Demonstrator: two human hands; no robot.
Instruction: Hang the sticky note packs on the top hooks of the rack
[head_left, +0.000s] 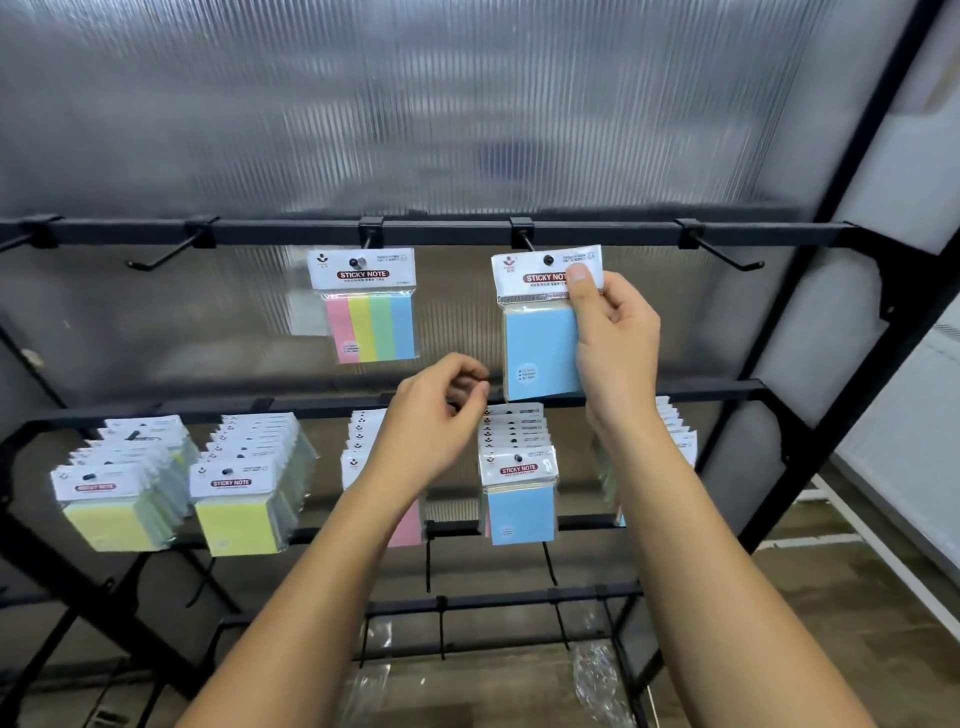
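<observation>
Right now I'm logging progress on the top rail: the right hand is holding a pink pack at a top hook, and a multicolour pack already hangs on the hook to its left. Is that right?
Not quite. The pack in the right hand is blue, not pink, as the head view shows. The rest holds: it is held at a top hook, and the multicolour pack already hangs to its left.

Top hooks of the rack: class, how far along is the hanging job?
Done: the striped pack hangs on a top hook. In hand: the right hand holds the blue pack on the next hook. Left: three top hooks, including the far-right hook, are bare; the left hand holds nothing.
</observation>
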